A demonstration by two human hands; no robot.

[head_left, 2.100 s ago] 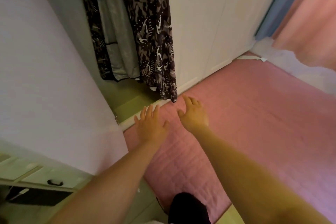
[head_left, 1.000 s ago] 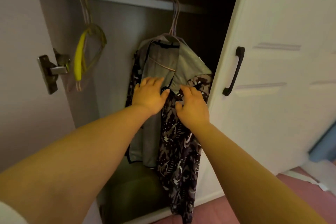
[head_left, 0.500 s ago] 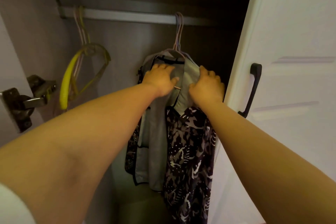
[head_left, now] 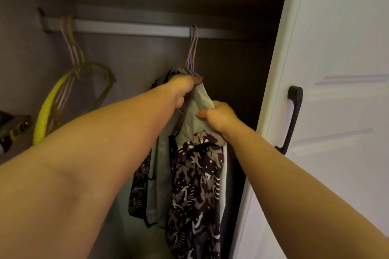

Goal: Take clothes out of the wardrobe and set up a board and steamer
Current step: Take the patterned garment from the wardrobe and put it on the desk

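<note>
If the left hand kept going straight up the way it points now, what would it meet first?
Probably the hanger hooks just above the left hand, then the rail they hang on. Depth is unclear, so it might pass in front of them.

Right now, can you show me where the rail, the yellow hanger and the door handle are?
rail [head_left: 130, 27]: head view, on the bare grey bar between the two hooks.
yellow hanger [head_left: 45, 111]: head view, on its curved yellow arm.
door handle [head_left: 293, 118]: head view, on the black grip's middle.
</note>
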